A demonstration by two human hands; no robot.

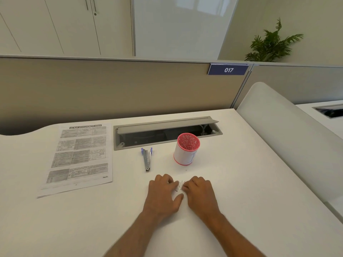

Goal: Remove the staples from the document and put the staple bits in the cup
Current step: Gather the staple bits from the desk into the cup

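- Two hands, left hand [163, 191] and right hand [199, 191], palms down on the desk [241, 182], fingers curled around a small pile of staple bits [181, 184]; actual grip on any bit: cannot tell.
- Document [79, 156] lies far left; staple remover [147, 158] set down.
- Step judged: gathering bits.
- Next: pinch bits, carry to cup [186, 149] just beyond.

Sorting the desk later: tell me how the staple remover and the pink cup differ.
The staple remover lies flat on the desk; the pink cup stands upright. The remover is slim, silver metal with purple grips; the cup is wide and round, pink-rimmed with white sides. Both sit untouched beyond the hands.
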